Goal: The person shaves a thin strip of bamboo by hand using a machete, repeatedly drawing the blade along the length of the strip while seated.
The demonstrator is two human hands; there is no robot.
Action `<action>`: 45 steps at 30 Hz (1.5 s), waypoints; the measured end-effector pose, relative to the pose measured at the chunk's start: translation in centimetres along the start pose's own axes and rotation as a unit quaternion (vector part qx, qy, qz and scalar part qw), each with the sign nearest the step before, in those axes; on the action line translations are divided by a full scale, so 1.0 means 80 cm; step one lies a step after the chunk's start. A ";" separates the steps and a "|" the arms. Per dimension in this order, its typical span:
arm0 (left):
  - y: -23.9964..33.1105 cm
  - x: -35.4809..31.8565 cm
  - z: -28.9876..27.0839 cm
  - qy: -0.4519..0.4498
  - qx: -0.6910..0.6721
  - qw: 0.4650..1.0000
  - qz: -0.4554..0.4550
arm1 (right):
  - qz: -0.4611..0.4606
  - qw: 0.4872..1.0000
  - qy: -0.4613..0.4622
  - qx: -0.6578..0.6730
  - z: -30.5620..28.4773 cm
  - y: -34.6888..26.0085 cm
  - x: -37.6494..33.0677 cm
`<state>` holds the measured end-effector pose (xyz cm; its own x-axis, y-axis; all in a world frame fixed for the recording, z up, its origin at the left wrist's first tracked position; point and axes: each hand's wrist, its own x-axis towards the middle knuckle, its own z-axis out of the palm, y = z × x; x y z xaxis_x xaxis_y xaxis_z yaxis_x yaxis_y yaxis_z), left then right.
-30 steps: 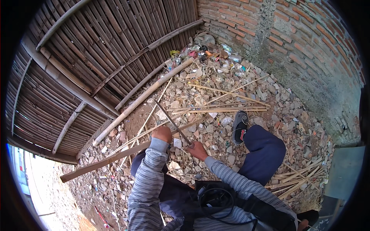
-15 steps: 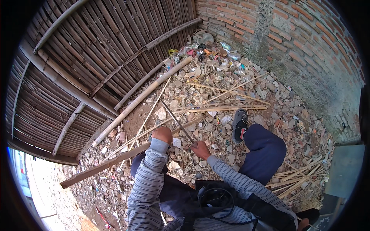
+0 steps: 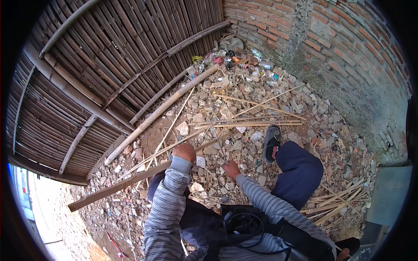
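My left hand (image 3: 184, 152) is closed round a long flat bamboo slat (image 3: 117, 186), which slants from the lower left up to the right past my fist. My right hand (image 3: 231, 168) grips a long knife (image 3: 216, 137) by its handle, hidden in my fingers. The narrow dark blade points away from me, leaning slightly left, and in this view its upper part crosses the slat's far end. Whether blade and slat touch, I cannot tell.
Stony rubble (image 3: 248, 150) covers the ground. Thin bamboo strips (image 3: 261, 124) lie ahead, with another pile of strips (image 3: 337, 198) at right. A bamboo pole (image 3: 163, 113) lies along the slatted bamboo wall (image 3: 117, 52). Litter (image 3: 239, 58) gathers by the brick wall (image 3: 339, 61).
The knife's blade has swung to the right and stands more upright, its tip now over the slat's far end. My right hand has shifted slightly right; my left hand holds its place.
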<state>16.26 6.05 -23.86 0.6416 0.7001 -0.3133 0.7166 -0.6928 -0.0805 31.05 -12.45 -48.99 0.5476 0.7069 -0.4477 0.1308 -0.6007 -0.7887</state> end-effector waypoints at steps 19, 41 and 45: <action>-0.031 -0.171 -0.072 0.162 -0.039 0.986 0.022 | -0.203 0.969 0.136 -0.044 -0.071 -0.123 -0.050; 0.043 -0.342 -0.039 0.314 -0.352 0.878 -0.074 | -0.451 0.824 0.286 -0.190 -0.267 -0.320 -0.127; 0.052 -0.337 -0.044 0.306 -0.351 0.883 -0.062 | -0.613 0.728 0.237 -0.198 -0.247 -0.318 -0.137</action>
<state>2.94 -15.11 -12.41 0.4205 0.8738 0.2442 0.6461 -0.4774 0.5955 38.01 -12.32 -15.72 0.0301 0.6506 0.7588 0.9368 0.2464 -0.2484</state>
